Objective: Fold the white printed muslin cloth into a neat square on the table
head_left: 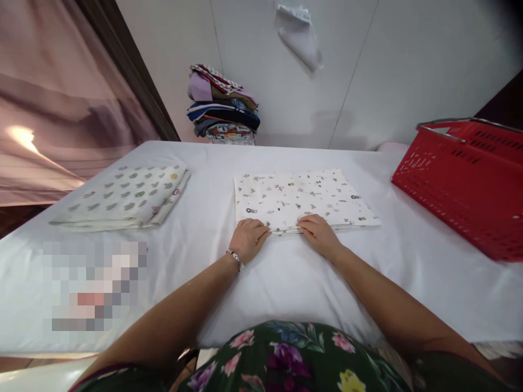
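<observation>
A white cloth with small printed figures (302, 196) lies folded flat on the white-covered table (212, 179). Its near edge, where several layers show, is pinched by my left hand (249, 239) left of the middle. My right hand (321, 235) grips the same edge a short way to the right, fingertips on top and thumb at the edge. Both hands are closed, with a gap between them. A bracelet is on my left wrist. Another folded cloth (126, 196), printed with rows of grey-green shapes, rests to the left, untouched.
A red plastic basket (461, 179) with a metal handle stands at the right. Behind the table's far edge rises a stack of folded fabrics (224, 109). A blurred-out item (102, 288) is at the near left. A plastic bag (300, 38) hangs on the wall.
</observation>
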Available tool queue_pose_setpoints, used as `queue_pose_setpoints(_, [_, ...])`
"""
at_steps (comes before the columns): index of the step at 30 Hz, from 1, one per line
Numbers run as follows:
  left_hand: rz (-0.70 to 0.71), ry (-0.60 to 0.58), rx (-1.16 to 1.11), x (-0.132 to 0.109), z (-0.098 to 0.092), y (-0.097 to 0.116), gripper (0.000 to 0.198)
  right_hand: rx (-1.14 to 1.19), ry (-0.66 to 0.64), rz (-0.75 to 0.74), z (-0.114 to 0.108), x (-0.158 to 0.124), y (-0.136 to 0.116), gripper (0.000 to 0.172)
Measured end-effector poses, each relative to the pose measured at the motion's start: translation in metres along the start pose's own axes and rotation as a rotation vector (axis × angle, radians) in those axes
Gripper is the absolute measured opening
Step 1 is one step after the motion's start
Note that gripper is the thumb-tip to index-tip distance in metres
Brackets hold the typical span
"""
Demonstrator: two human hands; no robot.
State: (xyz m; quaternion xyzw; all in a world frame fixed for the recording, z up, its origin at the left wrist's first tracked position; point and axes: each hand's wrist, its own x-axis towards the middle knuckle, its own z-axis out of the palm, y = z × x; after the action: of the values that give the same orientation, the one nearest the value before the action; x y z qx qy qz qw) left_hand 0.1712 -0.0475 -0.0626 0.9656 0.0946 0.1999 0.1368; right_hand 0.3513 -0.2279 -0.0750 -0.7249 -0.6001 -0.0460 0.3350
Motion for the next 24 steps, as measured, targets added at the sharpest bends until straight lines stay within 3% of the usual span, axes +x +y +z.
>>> queue_pose_setpoints(9, [0.011,0.093,-0.036,-0.0019,0.0012,-0.0011,0.020,0.026,0.103,0.017,-0.0018,-0.0020,0.0032,0.021])
queue_pose_setpoints(15, [0.095,0.074,0.004,-0.0036,0.0061,-0.0027,0.024,-0.064,0.056,-0.100,-0.0042,-0.0009,-0.0019,0.025])
queue_pose_setpoints(24, [0.106,0.061,0.078,-0.0041,0.0044,-0.0046,0.020,-0.109,0.012,-0.097,-0.0060,0.0000,-0.0036,0.018])
